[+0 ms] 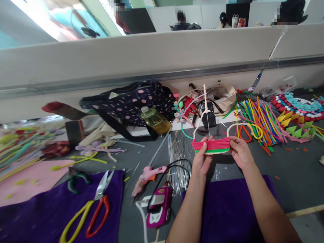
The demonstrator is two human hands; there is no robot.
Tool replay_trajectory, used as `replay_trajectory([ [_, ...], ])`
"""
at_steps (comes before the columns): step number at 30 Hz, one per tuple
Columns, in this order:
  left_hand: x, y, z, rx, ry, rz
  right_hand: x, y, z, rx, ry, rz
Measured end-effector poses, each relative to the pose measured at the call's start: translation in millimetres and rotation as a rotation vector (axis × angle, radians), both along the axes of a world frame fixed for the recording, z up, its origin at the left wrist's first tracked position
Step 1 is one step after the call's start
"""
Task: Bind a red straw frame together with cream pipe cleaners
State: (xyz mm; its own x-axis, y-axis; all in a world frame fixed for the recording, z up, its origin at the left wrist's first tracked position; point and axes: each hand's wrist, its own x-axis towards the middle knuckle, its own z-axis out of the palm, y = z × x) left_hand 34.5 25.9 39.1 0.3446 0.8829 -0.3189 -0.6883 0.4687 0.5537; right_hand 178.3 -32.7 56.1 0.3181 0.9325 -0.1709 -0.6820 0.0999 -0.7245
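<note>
A pipe-cleaner piece point(216, 144) with pink, green and cream bands is held up above the table. Cream fuzzy stems rise from its two upper corners, one bent up to a tall upright end on the left, one looping right. My left hand point(202, 158) pinches its left part, thumb in front and fingers behind. At the right edge, my right hand point(240, 152) grips the piece between thumb and fingertips. Behind the right hand lie orange-and-yellow-handled scissors point(245, 133), partly hidden. A purple cloth point(230, 202) lies below my forearms.
Left of my arms are a pink glue gun point(146, 179), a magenta power box point(162, 206) with cords, large scissors point(100, 199) and pliers point(77, 179). A bottle point(155, 119) leans by a dotted bag point(141, 101). Colourful pipe cleaners point(263, 118) lie right. Several people sit beyond the partition point(162, 50).
</note>
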Motion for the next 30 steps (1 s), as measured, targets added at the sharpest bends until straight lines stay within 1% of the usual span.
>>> replay_trajectory([
  [5,1,-1,-1.3,-0.021,-0.008,0.006,1,-1,2.4,-0.002,0.043,0.034],
  [10,3,-2,-1.7,-0.037,-0.008,0.002,-1,-2,6.3,0.007,0.080,0.038],
  [15,2,-2,-0.1,-0.035,0.003,0.007,-1,-1,4.1,-0.010,0.061,0.050],
  [19,1,-1,0.6,-0.027,0.001,0.020,-1,0,3.1,0.012,0.037,0.030],
  [24,0,0,1.8,0.006,0.008,0.034,-2,-1,8.5,0.039,-0.046,-0.023],
  [30,0,-1,4.1,0.046,0.018,0.034,-2,-1,10.8,0.000,-0.136,-0.084],
])
